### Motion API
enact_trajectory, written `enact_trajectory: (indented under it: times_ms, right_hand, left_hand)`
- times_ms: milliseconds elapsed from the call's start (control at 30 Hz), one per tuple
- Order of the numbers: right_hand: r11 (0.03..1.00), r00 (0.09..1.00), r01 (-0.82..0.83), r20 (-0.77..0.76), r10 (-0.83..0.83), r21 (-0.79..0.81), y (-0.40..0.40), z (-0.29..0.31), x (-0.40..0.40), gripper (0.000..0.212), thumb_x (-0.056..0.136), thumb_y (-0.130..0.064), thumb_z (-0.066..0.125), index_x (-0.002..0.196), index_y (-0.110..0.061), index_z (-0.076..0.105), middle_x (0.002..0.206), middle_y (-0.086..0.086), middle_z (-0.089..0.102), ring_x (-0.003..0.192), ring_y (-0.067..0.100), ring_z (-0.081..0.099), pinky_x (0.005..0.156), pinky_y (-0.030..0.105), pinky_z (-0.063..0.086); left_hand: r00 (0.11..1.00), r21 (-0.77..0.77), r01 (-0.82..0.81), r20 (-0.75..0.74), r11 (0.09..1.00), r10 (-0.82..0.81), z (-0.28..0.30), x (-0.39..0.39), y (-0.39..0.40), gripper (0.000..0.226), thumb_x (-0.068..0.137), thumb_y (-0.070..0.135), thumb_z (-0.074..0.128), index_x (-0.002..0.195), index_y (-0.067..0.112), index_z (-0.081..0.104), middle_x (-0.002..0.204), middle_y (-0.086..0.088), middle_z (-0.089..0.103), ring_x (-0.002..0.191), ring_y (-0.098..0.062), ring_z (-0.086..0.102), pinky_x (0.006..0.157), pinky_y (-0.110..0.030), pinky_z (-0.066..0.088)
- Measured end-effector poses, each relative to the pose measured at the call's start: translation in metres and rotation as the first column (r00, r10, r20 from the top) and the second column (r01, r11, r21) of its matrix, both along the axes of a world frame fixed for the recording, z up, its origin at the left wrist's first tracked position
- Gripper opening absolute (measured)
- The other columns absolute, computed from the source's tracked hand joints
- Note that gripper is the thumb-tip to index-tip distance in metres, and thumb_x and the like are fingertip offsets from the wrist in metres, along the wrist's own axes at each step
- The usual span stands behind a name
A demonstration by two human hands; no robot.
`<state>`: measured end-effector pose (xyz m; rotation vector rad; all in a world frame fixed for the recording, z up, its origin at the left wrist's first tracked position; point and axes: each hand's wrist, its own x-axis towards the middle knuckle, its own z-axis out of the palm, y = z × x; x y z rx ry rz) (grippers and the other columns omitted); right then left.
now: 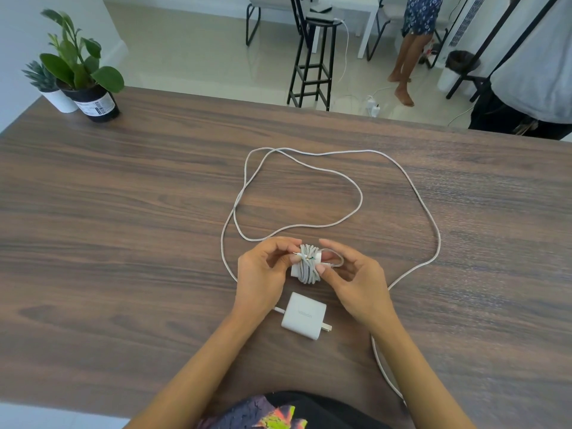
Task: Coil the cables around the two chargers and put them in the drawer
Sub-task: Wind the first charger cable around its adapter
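A single wide-angle view from the person's head looks forward and steeply down onto the wooden surface (123, 196). Both forearms reach in from the bottom edge, so the near part of the surface sits close beneath the lens. The far edge and the tiled floor (192, 57) beyond fill the top, with straight lines bowed by the lens.
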<state>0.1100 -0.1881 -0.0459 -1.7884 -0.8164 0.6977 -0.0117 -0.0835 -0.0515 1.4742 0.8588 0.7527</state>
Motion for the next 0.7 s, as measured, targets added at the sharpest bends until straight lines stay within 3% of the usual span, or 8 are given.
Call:
enact_trajectory:
  times_ms: [133,300,400,500,700]
  right_hand:
    - [0.979,0.967,-0.196,0.154,0.203,-0.06,-0.005,-0.001,0.003,0.062,0.078,-0.011,0.073,0.125,-0.046,0.052,0.107,-0.015,0.058,0.1,0.002,0.057,0.09,0.017,0.048]
    - [0.974,0.902,-0.197,0.368,0.225,-0.113,0.002,-0.005,0.004,0.074,0.065,-0.026,0.084,0.13,-0.038,0.051,0.119,-0.016,0.05,0.109,-0.006,0.048,0.09,0.005,0.037]
    - [0.968,0.886,-0.229,0.39,0.25,-0.101,0.004,-0.007,0.003,0.079,0.063,-0.028,0.085,0.133,-0.031,0.05,0.126,-0.019,0.049,0.116,-0.015,0.041,0.095,0.002,0.031]
    - [0.975,0.886,-0.218,0.409,0.219,-0.05,0.004,-0.01,0.001,0.073,0.062,-0.026,0.087,0.128,-0.026,0.054,0.122,-0.028,0.05,0.115,-0.019,0.042,0.095,0.002,0.032]
    - [0.987,0.897,-0.159,0.419,0.142,0.005,0.003,-0.016,-0.002,0.069,0.06,-0.016,0.086,0.123,-0.019,0.059,0.117,-0.029,0.053,0.109,-0.022,0.046,0.091,0.003,0.036]
  left_hand:
    - [0.995,-0.013,0.042,-0.084,0.999,-0.043,0.002,-0.001,0.013,0.025,0.08,-0.008,0.066,0.074,0.016,0.065,0.09,0.004,0.073,0.085,-0.004,0.069,0.084,-0.018,0.051]
    - [0.982,-0.022,0.084,-0.169,0.996,-0.087,0.003,0.002,0.021,0.02,0.081,-0.001,0.068,0.077,0.019,0.067,0.087,0.006,0.073,0.084,-0.006,0.07,0.085,-0.027,0.054]
    - [0.969,-0.005,0.128,-0.212,0.992,-0.126,0.008,0.005,0.021,0.019,0.081,0.002,0.069,0.077,0.021,0.067,0.087,0.007,0.073,0.083,-0.002,0.069,0.084,-0.024,0.054]
    - [0.949,0.018,0.189,-0.262,0.982,-0.177,0.012,0.006,0.019,0.017,0.081,0.007,0.07,0.076,0.023,0.067,0.089,0.007,0.073,0.084,-0.002,0.069,0.084,-0.023,0.053]
    - [0.899,0.105,0.159,-0.426,0.982,-0.101,0.018,0.007,0.019,0.004,0.08,0.012,0.071,0.08,0.015,0.071,0.087,0.006,0.073,0.081,-0.004,0.067,0.079,-0.017,0.051]
